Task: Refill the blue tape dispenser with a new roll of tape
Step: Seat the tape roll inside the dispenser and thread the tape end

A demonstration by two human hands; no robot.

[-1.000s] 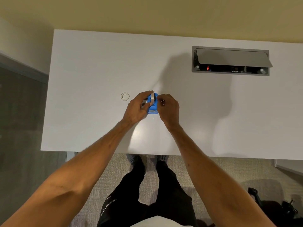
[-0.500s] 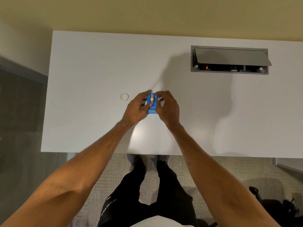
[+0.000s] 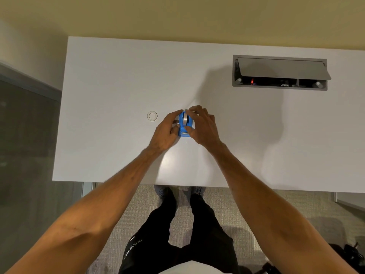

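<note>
- My left hand (image 3: 166, 131) gripped the blue tape dispenser (image 3: 184, 125) from its left side; my right hand (image 3: 201, 125) pinched it from the right
- The tape roll (image 3: 185, 119) sat inside the dispenser on the white desk (image 3: 110, 80); an empty tape core (image 3: 152, 116) lay left of the dispenser; a cable hatch (image 3: 280, 72) stood open well to its right

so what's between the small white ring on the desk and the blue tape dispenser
In the head view, the left hand lies between the white ring and the blue tape dispenser, its fingers on the dispenser's left side. Between ring and hand the white desk is bare.
</note>
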